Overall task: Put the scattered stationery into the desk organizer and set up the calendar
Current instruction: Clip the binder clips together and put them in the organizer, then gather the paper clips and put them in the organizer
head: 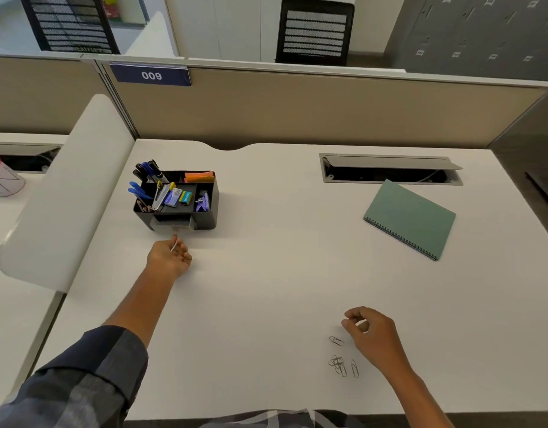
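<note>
A black desk organizer (209,208) stands at the desk's back left, holding pens, sticky notes, staple boxes and a purple stapler. Its small front drawer (172,225) is pulled out a little. My left hand (169,257) is just in front of it and pinches a thin white pull strip (174,244) that runs to the drawer. Several paper clips (339,364) lie loose near the front right. My right hand (371,332) hovers beside them with curled fingers, tips together; I see no clip in it. The green spiral-bound calendar (410,219) lies flat at the right.
An open cable hatch (390,168) sits in the desk behind the calendar. A white rounded divider (65,196) bounds the left side and a beige partition (297,109) the back. A pink-lidded cup (2,180) stands on the neighbouring desk.
</note>
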`<state>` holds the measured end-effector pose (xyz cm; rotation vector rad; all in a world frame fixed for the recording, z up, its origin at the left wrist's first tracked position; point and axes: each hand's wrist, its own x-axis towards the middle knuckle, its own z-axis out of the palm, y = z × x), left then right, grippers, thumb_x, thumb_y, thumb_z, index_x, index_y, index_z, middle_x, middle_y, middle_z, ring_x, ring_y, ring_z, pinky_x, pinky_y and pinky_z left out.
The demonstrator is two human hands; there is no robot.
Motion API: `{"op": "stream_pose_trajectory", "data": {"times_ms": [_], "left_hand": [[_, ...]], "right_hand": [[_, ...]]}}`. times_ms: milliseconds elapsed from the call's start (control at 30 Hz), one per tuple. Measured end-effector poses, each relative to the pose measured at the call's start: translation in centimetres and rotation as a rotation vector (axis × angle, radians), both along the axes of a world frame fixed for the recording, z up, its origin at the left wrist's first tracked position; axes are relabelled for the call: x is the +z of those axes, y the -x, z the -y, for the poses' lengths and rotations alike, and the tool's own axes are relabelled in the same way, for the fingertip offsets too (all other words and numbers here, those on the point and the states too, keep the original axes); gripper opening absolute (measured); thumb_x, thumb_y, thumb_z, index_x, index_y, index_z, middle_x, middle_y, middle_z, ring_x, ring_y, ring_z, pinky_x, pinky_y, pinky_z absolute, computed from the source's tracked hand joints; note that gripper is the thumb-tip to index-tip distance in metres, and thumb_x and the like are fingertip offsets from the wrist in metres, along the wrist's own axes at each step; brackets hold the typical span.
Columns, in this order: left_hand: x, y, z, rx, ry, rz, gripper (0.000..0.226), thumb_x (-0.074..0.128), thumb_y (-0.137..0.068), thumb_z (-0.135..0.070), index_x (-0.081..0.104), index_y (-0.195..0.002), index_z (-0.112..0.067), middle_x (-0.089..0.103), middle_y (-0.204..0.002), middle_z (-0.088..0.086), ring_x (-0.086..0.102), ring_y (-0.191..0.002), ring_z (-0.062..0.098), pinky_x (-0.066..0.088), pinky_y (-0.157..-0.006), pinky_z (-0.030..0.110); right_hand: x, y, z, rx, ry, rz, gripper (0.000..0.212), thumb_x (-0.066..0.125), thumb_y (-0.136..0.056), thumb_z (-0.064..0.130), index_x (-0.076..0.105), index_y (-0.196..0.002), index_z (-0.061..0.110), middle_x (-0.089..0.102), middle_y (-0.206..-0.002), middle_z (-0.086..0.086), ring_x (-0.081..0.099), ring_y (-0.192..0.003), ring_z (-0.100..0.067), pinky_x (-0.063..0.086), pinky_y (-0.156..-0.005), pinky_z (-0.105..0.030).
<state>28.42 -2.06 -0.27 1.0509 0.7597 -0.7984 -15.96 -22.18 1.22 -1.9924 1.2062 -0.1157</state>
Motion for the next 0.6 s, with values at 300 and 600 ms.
{"op": "stream_pose_trajectory", "data": {"times_ms": [300,600], "left_hand": [[0.5,3.8,-0.1,-0.072,-0.162,0.095,0.006,0.057,-0.104,-0.018,0.062,-0.103,-0.016,0.06,-0.081,-0.004,0.051,-0.066,0.011,0.037,-0.059,0.024],[1.1,9.9,-0.6,-0.218,-0.376,0.368,0.017,0.06,-0.105,-0.023,0.069,-0.119,-0.017,0.065,-0.107,0.003,0.061,-0.088,0.02,0.051,-0.074,0.031]], "right_hand": [[-0.7,1.2,-0.7,0.112,0.036,-0.258,0.017,0.084,-0.084,0.026,0.068,-0.079,0.027,0.068,-0.076,0.008,0.067,-0.069,-0.011,0.052,-0.06,-0.019],[-2.4,0.2,-2.1,0.198,0.134,-0.325,0.014,0.075,-0.092,0.022,0.063,-0.084,0.023,0.063,-0.088,0.008,0.065,-0.075,-0.01,0.053,-0.067,-0.026]]}}
